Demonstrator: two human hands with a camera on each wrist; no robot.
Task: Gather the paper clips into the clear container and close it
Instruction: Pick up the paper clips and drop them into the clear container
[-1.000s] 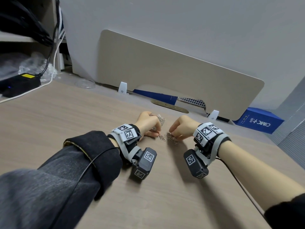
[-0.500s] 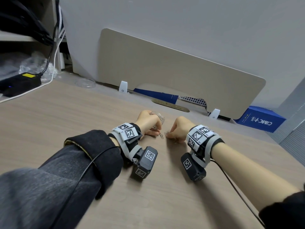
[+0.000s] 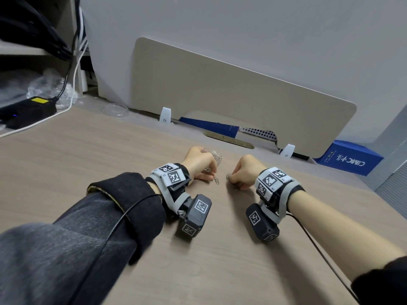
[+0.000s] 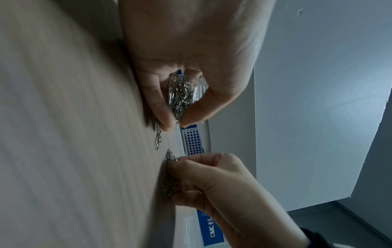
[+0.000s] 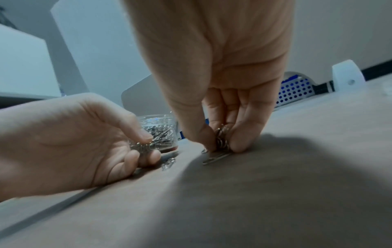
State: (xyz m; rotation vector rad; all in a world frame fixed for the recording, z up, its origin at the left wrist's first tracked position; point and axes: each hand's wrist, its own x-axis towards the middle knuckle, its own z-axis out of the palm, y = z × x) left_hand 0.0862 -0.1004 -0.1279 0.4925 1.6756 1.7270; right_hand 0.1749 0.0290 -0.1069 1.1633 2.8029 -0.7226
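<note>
The clear container (image 5: 163, 124), holding many silver paper clips, stands open on the desk just beyond my left hand (image 3: 209, 175). That hand pinches a bunch of paper clips (image 5: 139, 146) between thumb and fingers, close to the container. My right hand (image 3: 234, 181) pinches another bunch of clips (image 5: 221, 139) with its fingertips down on the desk. A few loose clips (image 3: 217, 180) lie between the two hands, and one flat clip (image 5: 215, 158) lies under the right fingertips. A clear round lid (image 3: 114, 110) lies far back left.
A beige divider panel (image 3: 242, 97) runs along the back of the wooden desk (image 3: 110, 155). A blue box (image 3: 348, 159) sits at the back right. A black power unit (image 3: 26, 111) with cables sits at the far left.
The spread of loose clips between the hands has shrunk to a small cluster. My right hand has drawn clips under its fingertips and shifted slightly right. The left hand has stayed put.
</note>
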